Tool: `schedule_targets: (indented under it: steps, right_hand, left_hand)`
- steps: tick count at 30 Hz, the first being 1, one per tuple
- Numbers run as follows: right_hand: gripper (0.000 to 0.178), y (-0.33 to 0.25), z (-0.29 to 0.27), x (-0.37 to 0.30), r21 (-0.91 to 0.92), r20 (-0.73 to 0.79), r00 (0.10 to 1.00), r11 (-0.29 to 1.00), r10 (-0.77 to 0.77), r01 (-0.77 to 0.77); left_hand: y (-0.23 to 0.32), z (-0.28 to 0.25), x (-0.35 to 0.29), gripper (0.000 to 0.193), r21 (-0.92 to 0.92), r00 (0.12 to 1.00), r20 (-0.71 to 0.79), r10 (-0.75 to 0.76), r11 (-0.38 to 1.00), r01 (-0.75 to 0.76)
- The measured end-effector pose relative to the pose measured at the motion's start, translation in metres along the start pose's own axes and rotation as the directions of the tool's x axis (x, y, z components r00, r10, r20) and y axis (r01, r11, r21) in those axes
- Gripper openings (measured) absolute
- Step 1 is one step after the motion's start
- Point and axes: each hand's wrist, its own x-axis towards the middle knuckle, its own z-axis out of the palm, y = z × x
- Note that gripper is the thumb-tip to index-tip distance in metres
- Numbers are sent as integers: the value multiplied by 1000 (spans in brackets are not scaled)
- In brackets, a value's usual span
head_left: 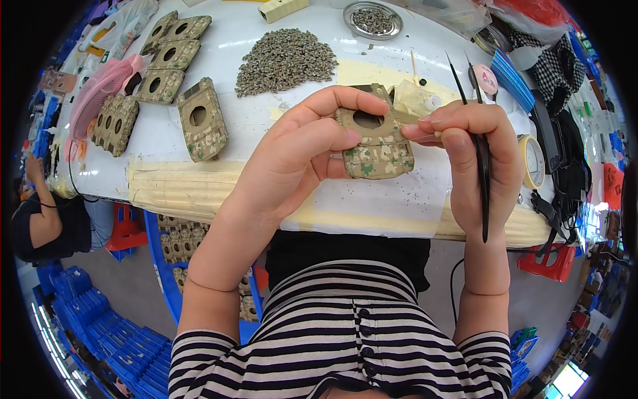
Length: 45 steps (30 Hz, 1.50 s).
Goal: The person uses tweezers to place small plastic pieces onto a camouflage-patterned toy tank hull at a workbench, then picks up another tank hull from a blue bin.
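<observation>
My left hand (292,143) is closed on a camouflage-patterned plastic housing (379,159) with a round hole in its upper part. Thumb and fingers grip the housing by its left side, above the table. In my right hand (488,143) is a pair of black tweezers (484,179), tucked among the fingers with its points upward. The right thumb and forefinger also pinch something small and pale beside the housing's right edge; I cannot make out what it is. A pale block with a white round cap (432,102) sits just behind those fingertips.
A heap of small metal parts (286,63) lies mid-table, with more in a metal dish (373,21). Further camouflage housings (203,120) lie left, near a pink mesh item (100,86). A tape roll (531,161) stands right. Below left, a blue crate (154,249) holds similar housings.
</observation>
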Motion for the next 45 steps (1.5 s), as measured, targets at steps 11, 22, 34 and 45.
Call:
schedule_targets:
  steps: [11, 22, 34, 45]
  right_hand:
    - [18, 3, -5, 0, -24, 75, 997, 1000, 0, 2]
    - [7, 18, -28, 12, -681, -119, 949, 720, -291, 135]
    - [34, 9, -36, -22, -417, -113, 991, 909, -76, 22]
    - [14, 8, -42, -81, 115, -18, 897, 892, 442, -438]
  left_hand:
    - [-1, -1, 0, 38, -1, 1000, -4, 2, 1000, -2]
    - [-1, 2, 0, 38, 23, 1000, -24, 20, 1000, -19]
    - [-4, -5, 2, 40, 25, 999, -18, 47, 999, -47]
    - [-2, 0, 0, 42, 51, 999, -42, 32, 998, -30]
